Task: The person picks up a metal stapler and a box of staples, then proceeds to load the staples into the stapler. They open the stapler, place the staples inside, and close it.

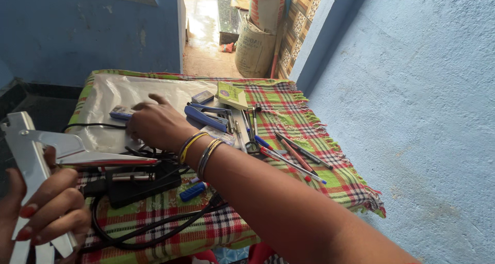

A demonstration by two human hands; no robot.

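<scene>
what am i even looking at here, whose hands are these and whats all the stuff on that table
This is one picture from a camera worn on a person's head, looking down at their own two bare hands. There is no machine.

The left hand, at the lower left, grips a large silvery metal tool with a hinged arm. It looks like a heavy stapler, though I cannot be sure.

The right hand, with bangles on the wrist, reaches across a table covered by a checked cloth. Its fingers rest on a sheet of clear plastic, at a small blue object that is partly hidden.

Nearby lie a blue stapler, pens, small scissors, a yellow-green booklet, and a black box with cables.
</scene>
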